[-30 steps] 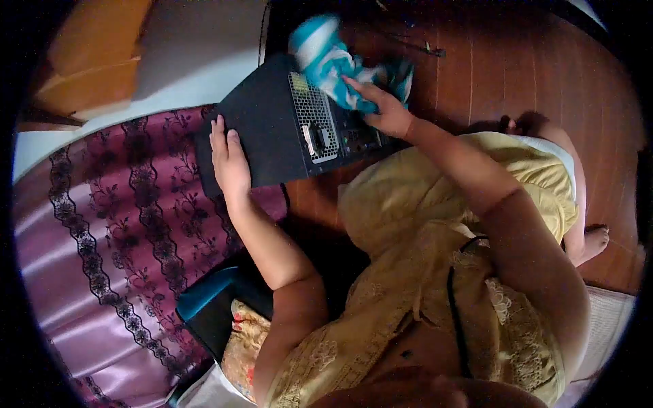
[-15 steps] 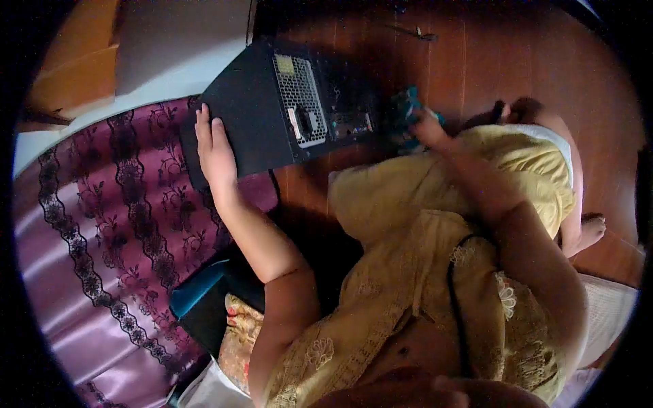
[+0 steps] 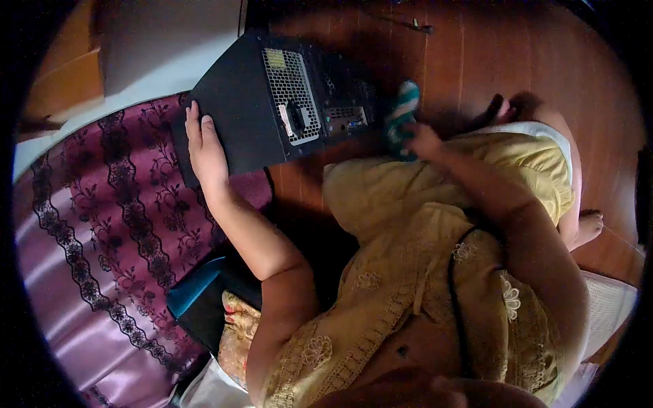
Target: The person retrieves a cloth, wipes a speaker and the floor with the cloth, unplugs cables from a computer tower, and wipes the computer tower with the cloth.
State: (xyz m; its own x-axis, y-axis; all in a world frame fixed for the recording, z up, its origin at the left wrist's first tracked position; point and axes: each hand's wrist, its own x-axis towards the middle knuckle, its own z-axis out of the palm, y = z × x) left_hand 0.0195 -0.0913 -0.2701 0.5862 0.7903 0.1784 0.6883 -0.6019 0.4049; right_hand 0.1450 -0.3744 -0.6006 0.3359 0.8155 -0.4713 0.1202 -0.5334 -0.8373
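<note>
A black computer case [image 3: 241, 122] stands tilted in the view, with its rear side toward me. That rear shows a white-edged mesh grille, a yellowish label, a power socket area and several ports. My left hand [image 3: 206, 149] lies flat against the case's plain black panel near its left edge, fingers stretched out. To the right of the case, my right hand [image 3: 423, 141] grips a green and white cloth [image 3: 403, 112], whose upper part sticks out past my fingers. The cloth is beside the case's shadowed right side; whether they touch I cannot tell.
Purple satin fabric with black lace [image 3: 129, 204] spreads along the left. Reddish wooden floor [image 3: 490, 54] extends at the back and right, with a small dark stick-like item [image 3: 416, 26] on it. A blue and black item [image 3: 197, 289] lies by my left elbow.
The cloth and my right hand were blurred by motion; now the cloth shows more clearly, longer and more upright. The whole scene has shifted slightly left. My left hand stays on the panel.
</note>
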